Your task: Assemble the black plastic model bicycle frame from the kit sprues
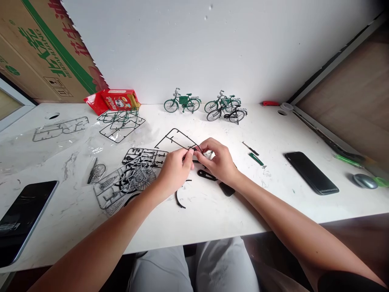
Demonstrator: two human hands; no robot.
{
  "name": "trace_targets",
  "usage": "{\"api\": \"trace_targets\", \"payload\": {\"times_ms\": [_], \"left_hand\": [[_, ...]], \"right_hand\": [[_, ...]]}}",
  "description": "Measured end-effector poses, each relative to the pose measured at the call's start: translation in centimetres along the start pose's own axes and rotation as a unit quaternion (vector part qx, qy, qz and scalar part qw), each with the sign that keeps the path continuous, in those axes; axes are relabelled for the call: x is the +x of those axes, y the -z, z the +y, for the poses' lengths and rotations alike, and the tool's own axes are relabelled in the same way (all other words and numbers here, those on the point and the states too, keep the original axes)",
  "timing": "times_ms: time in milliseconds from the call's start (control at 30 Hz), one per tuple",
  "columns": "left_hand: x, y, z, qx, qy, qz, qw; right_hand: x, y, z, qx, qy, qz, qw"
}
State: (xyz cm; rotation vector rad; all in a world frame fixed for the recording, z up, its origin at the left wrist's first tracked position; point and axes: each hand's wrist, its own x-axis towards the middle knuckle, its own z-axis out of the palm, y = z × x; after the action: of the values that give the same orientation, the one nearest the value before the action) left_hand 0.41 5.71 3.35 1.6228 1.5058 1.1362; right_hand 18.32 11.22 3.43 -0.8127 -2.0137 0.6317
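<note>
Over a white surface (273,211), the left hand (176,168) and right hand (221,160) clamp fingers on a thin black frame (174,129) — held between them, above the clutter. An uneven twist could snap its slender bars. The near edge lies well apart — some room opens beyond the right forearm.

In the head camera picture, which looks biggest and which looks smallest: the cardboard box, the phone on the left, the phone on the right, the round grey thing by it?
1. Cardboard box
2. Left phone, partly cut off
3. Right phone
4. Round grey thing
</note>
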Motion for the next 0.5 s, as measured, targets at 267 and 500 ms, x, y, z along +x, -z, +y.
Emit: {"api": "trace_targets", "payload": {"times_ms": [267, 500], "left_hand": [[-0.3, 0.3, 0.7, 0.021, -0.012, -0.012, 1.0], [-0.4, 0.2, 1.2, 0.027, -0.013, -0.025, 0.999]], "right_hand": [[0.1, 0.2, 0.4, 0.027, 0.004, -0.006, 1.0], [0.0, 0.0, 0.0, 0.023, -0.005, 0.035, 0.999]]}}
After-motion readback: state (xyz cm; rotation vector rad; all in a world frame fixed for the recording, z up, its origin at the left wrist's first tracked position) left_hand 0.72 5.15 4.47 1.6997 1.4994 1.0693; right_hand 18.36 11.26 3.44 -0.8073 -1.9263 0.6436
